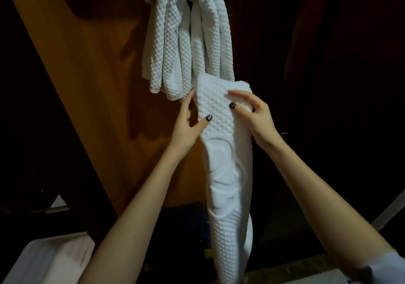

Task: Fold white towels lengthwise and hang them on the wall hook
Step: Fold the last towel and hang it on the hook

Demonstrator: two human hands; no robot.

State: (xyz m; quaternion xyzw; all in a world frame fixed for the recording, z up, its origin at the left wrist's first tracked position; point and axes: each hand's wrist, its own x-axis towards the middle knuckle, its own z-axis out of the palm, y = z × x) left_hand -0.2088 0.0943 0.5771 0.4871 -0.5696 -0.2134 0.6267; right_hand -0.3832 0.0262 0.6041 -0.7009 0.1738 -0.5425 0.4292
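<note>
Item held: one white towel (221, 117), waffle-textured with small raised bumps, folded into a long narrow strip and hanging down between my forearms toward the bottom of the view. Its upper end is flat and squared off, raised in front of the wooden wall (92, 69); partway down, the cloth bunches into smooth creases, then shows the bumpy weave again lower down. My left hand (188, 121) pinches the left edge near the top, thumb on the front face, fingers behind. My right hand (252, 113) grips the right top corner, thumb pressed on the front, fingers curled over the edge. Both thumbnails are painted dark. Just above and to the left: a bunch of hung towels (186, 34) of the same weave, draped in long folds from a point at the top edge; their lower ends reach the top of my towel.
</note>
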